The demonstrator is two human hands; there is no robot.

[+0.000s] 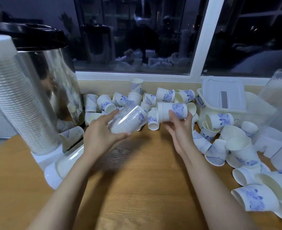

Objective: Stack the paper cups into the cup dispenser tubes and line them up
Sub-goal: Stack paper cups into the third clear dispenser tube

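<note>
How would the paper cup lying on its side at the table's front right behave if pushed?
Lying sideways and tapered, the cup would probably roll in a curve. Its thin paper wall suggests it is light and easily crushed.

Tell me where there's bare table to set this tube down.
The bare wood between the forearms is the widest free patch, bordered left by the lying filled tube and right by the toppled cups. The clear tube in the left hand should fit there. Crowded: the cup heap along the window ledge and the right side up to the white basket.
</note>
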